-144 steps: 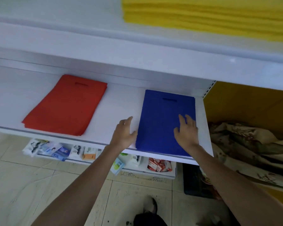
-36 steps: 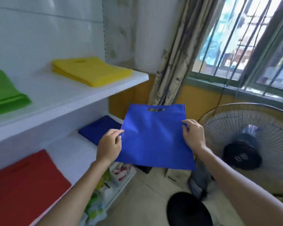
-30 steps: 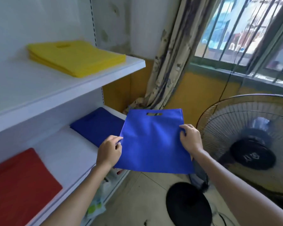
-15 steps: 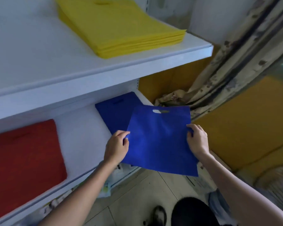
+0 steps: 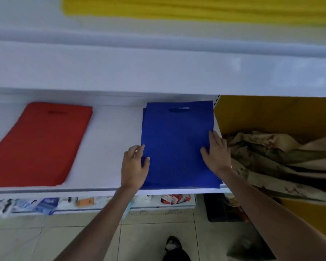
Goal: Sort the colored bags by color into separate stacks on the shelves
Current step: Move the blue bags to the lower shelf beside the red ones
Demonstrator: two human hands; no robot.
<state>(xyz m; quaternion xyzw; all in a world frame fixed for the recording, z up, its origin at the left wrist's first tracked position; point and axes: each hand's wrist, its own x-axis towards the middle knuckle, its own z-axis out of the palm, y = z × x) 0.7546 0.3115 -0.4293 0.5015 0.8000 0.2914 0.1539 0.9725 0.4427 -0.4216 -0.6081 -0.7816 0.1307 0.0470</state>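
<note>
Left stack [image 5: 40, 144] and right stack [image 5: 177, 132] lie apart on the middle shelf [image 5: 109, 140]; third stack [image 5: 196, 6] on upper shelf [image 5: 120, 34]

A single wide-angle view, worn on the person's head, looks forward and steeply down, squarely facing a white shelf unit at arm's reach. The upper shelf [image 5: 158, 72] crosses the top of the frame as a broad band, very near and blurred, with the yellow bags [image 5: 196, 6] cut off by the top edge. The middle shelf [image 5: 111, 147] fills the centre. Both forearms enter from the bottom edge, and the left hand [image 5: 134, 166] and right hand [image 5: 216, 153] reach the blue bags [image 5: 177, 144]. The tiled floor [image 5: 26, 242] and a shoe [image 5: 174, 245] lie almost straight beneath the lens. A curtain [image 5: 280, 162] fills the right side.
</note>
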